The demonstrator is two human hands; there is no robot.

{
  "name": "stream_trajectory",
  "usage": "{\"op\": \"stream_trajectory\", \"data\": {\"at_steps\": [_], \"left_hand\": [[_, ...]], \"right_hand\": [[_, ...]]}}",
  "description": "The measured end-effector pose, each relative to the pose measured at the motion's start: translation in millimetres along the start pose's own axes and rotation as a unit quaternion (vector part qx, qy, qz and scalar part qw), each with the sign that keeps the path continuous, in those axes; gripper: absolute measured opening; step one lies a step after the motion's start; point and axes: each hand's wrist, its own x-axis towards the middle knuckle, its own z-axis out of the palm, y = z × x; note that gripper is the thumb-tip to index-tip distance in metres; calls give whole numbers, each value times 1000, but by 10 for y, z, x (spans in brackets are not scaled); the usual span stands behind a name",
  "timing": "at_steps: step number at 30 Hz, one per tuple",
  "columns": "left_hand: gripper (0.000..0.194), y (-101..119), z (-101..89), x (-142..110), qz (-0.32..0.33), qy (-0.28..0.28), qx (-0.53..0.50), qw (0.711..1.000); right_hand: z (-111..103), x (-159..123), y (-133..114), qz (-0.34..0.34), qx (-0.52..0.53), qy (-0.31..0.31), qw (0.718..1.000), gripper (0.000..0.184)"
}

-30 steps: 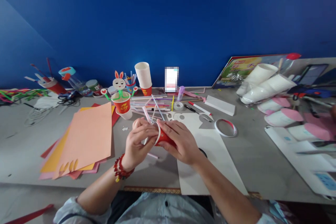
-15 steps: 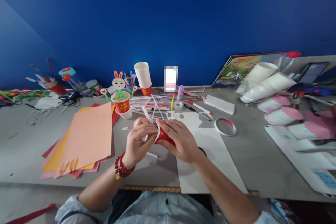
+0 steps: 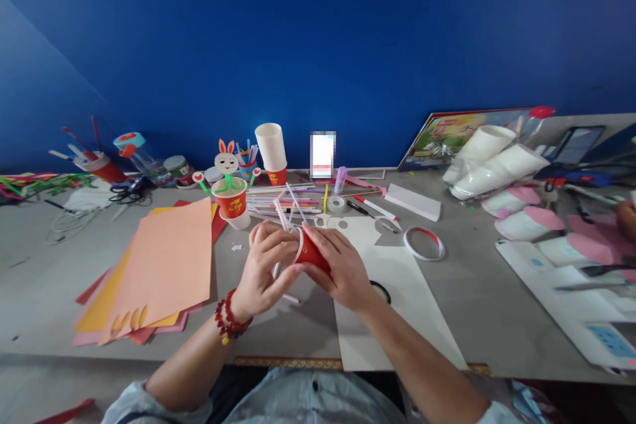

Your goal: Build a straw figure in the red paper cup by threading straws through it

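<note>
A red paper cup [image 3: 314, 253] with a white rim lies on its side between my hands, its mouth to the left. My right hand [image 3: 344, 268] is wrapped round the cup's body. My left hand [image 3: 268, 266], with a red bead bracelet on the wrist, is at the mouth; its fingers reach in over the rim and the thumb rests near the lower edge. A small round mark or hole shows on the cup's side. Pale drinking straws [image 3: 282, 215] show just behind my left hand; whether it touches them I cannot tell. The fingertips inside the cup are hidden.
Coloured paper sheets [image 3: 171, 258] lie left, below a rabbit-decorated cup [image 3: 232, 205]. White paper [image 3: 397, 311] and a tape roll [image 3: 424, 244] lie right. Behind are stacked cups [image 3: 271, 146] and pens [image 3: 377, 207]. Another person's hand [image 3: 627, 217] shows at the right edge.
My left thumb has moved down and away from the other fingers, opening that hand somewhat at the cup's mouth. My right hand keeps its hold. The view has shifted slightly.
</note>
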Motion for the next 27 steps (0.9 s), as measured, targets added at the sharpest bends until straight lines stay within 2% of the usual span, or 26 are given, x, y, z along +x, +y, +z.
{"op": "stream_trajectory", "data": {"at_steps": [4,6,9,10,12,14,16,20,23,27], "left_hand": [[8,-11,9,15,16,-10,46,999],[8,-36,14,16,16,3,48,999],[9,-77,16,3,16,20,40,999],[10,-89,15,-5,17,25,40,999],[14,-108,10,-23,16,37,39,998],[13,-122,3,-38,3,56,27,998],[11,-132,-5,-45,-15,80,3,997],[10,-144,-6,-32,-36,102,-61,992],[10,-149,14,-16,-39,90,-112,989],[16,-160,52,-8,-65,70,-173,980]], "right_hand": [[32,33,-8,15,35,5,999,53],[-55,65,-7,10,27,9,1000,51],[-392,30,89,54,-32,75,995,46],[-541,-23,157,89,-54,109,989,39],[-831,-187,327,185,-79,127,971,29],[-1022,-378,493,275,-129,104,947,28],[-1054,-528,589,313,-157,40,936,27],[-783,-587,472,260,-109,-108,953,20],[-655,-541,265,243,-181,-212,929,13],[-706,-624,101,244,-265,-272,892,8]]}}
